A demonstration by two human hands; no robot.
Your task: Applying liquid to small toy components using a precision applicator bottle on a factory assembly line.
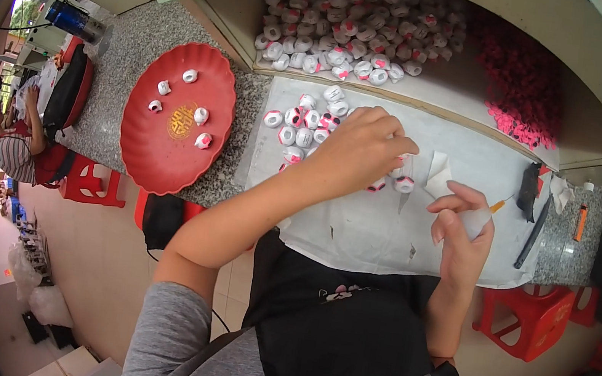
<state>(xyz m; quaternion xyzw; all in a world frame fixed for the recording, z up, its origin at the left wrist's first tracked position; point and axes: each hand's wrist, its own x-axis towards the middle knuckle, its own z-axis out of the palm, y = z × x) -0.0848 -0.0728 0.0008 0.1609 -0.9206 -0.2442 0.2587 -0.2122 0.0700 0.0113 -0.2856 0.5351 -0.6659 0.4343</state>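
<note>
Well off to the left of the left hand [357, 146]: red tray [167, 158] with a few white-and-pink ring pieces. Beneath both hands: white sheet [379, 237]. Beyond the left hand: heap of ring pieces [346, 29]. Left hand curled, fingertips pinching one ring piece [404, 182]. Just right of it: right hand [461, 226] closed around a small clear bottle [483, 215], orange nozzle forward.

A speckled granite counter [145, 35] carries a red plate [161, 145] and a white sheet [387, 231].
</note>
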